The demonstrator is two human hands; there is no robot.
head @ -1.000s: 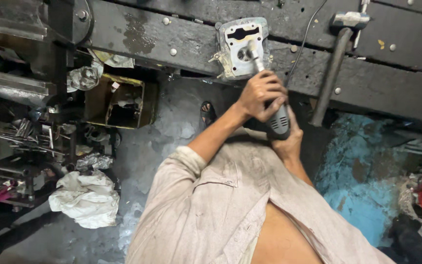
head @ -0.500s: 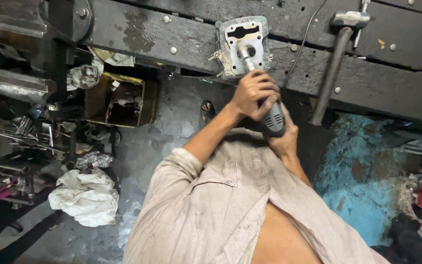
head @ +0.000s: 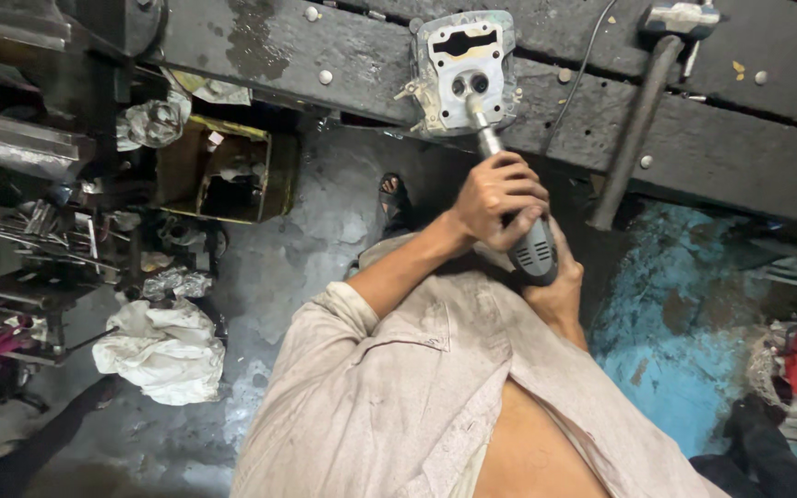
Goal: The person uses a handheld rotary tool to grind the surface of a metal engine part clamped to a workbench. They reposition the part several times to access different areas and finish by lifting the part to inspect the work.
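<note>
Head view, grey ribbed grinder (head: pixel 529 242), tip in pale metal casting (head: pixel 465 69)

A grimy repair workshop: dark wooden workbench (head: pixel 325 55), hammer (head: pixel 643 111), scattered metal tools (head: pixel 39 231), oily rags (head: pixel 163 350), stained concrete floor (head: pixel 315 240).

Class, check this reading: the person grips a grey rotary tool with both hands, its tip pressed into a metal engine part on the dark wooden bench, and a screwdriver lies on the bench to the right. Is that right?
Not quite. The head view shows a hammer lying there, not a screwdriver. The rest holds: left hand and right hand grip the grey rotary tool, its tip in the metal engine part on the dark wooden bench.
</note>
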